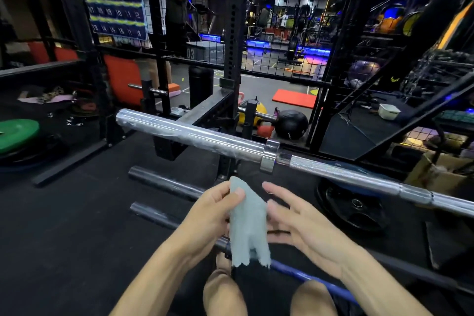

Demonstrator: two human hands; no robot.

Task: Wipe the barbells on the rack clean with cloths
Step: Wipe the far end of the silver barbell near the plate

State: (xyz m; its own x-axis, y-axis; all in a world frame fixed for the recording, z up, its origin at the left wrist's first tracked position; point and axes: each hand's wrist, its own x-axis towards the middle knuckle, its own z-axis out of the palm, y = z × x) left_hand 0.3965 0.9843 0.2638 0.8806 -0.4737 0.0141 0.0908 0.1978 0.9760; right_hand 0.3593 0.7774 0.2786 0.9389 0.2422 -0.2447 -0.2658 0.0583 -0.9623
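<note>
Barbell lies across the rack, long axis running from upper left down to lower right. Its smooth sleeve end points left, near the green plate; the collar sits mid-frame, with the knurled shaft going on rightward out of view. It is at about chest height, just beyond the hands.

Left side: green plate stacked on dark plates on the floor. Orange pad behind a rack post. Numbered chart hangs on the mesh above.

Centre: two dark pegs jut out low, under the sleeve. Black ball and a yellow one sit on the floor beyond the bar. Red mat further back.

Right: black plate leans under the shaft. White tub on a dark shelf. A blue bar runs low, partly hidden by the cloth and the right forearm.

Left hand pinches the top of a pale cloth between thumb and fingers; cloth hangs down, ragged lower edge loose. Right hand is spread, fingers straight, fingertips at the cloth's right edge — contact not certain. Neither hand touches the barbell.
</note>
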